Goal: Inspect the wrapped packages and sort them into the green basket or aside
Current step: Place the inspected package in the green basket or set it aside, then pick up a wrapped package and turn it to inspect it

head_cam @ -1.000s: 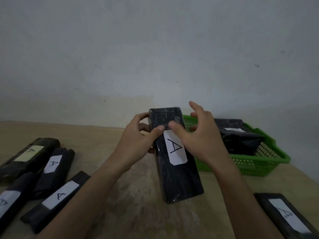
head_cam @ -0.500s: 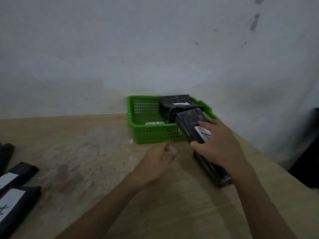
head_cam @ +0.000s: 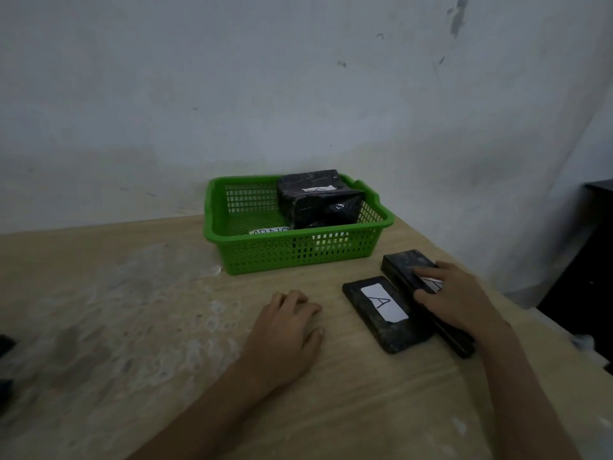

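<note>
Nearest, the left hand (head_cam: 285, 333) rests palm-down on the tabletop (head_cam: 132, 310), fingers loosely bent and holding nothing. To its right and slightly farther, the right hand (head_cam: 452, 302) grips the held package (head_cam: 406, 265), fingers bent over its top and white label, thumb against its left edge. That package lies flat at the tabletop's right side. Its long axis runs from near-right to far-left, parallel to the labelled package (head_cam: 381, 312) just beside it on the left, marked A; whether the two touch is hard to tell. Both lie aside, outside the green basket (head_cam: 298, 254), which stands farther off and left of the right hand. Letting go looks like the pending move, and the right hand is plainly the nearer one. Inside the basket a wrapped bundle (head_cam: 318, 200) fills the right half; I cannot tell how many packages it holds. A paper slip (head_cam: 269, 231) there is cut off by the rim. The held package's label and near end are hidden under the hand.
</note>
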